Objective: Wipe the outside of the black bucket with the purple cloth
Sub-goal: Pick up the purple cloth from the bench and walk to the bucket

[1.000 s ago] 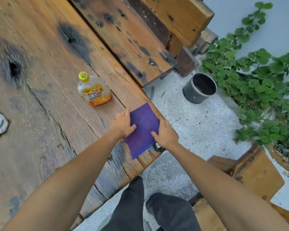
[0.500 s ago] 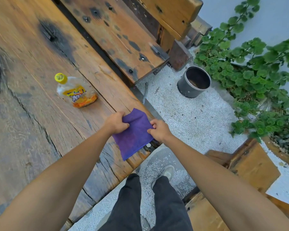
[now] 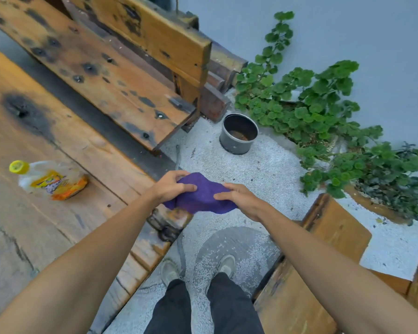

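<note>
Standing at the corner of the wooden desk [image 3: 58, 225], the person holds the purple cloth [image 3: 199, 195] bunched between both hands, lifted off the planks and out past the desk's edge, over the pale gravel floor [image 3: 270, 169]. The left hand [image 3: 173, 186] has its grip clamped on the cloth's near-left side, thumb across the top and fingers curled over the far edge. The right hand [image 3: 239, 197] lies on the cloth's right side with its fingers spread flat over the fabric — whether that grip pinches the cloth underneath I cannot tell.

The black bucket [image 3: 238, 133] stands upright on the gravel, well apart from the hands, just beside the end of a weathered wooden bench [image 3: 106, 75] and close to a leafy green plant [image 3: 311, 112]. On the desk to the left lies a plastic bottle [image 3: 51, 179] on its side — yellow cap, orange liquid in its lower part.
</note>
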### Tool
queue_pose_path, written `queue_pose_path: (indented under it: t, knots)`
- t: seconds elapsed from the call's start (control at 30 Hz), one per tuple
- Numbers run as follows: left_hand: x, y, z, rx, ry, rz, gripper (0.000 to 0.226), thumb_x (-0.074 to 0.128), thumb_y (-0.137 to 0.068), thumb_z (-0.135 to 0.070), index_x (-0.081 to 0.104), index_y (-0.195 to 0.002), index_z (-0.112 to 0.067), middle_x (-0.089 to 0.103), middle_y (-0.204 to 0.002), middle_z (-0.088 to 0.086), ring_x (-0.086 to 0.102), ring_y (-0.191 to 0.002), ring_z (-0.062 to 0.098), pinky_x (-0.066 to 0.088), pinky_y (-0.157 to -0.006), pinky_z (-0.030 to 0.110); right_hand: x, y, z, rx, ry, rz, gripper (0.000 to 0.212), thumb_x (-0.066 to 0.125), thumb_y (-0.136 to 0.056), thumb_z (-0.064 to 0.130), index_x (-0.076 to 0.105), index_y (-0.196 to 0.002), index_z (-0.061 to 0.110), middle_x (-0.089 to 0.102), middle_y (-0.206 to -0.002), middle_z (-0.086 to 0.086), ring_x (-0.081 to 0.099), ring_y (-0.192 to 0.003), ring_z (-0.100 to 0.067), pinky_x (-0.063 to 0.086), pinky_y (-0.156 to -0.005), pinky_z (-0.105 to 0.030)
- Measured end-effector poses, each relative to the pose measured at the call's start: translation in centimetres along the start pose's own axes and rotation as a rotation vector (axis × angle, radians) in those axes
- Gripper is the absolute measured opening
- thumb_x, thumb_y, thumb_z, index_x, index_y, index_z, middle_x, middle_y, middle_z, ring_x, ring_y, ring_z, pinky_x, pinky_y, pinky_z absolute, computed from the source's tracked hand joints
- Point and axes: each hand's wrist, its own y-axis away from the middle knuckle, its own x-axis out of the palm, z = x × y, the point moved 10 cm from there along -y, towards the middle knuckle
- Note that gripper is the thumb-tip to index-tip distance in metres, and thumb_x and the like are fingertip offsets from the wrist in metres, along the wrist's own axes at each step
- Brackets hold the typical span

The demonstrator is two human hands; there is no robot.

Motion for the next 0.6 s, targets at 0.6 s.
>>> queue_pose_path:
  t: [0.6]
  knots:
    - [14.6,-6.8,-19.4,0.393,-0.113,0.286,0.029,0.065,-0.094,0.002,0.071,-0.121,-0.007,0.074,-0.117,0.011,0.068,-0.1,0.015,0.055,-0.095,0.031,-14.7,3.8,0.4,0.092,-0.388,0.109,0.076,0.102,-0.044,0.046,0.079,-0.107,0.011,0.079,-0.107,-0.011,0.076,-0.083,-0.022,0.061,-0.075,-0.031]
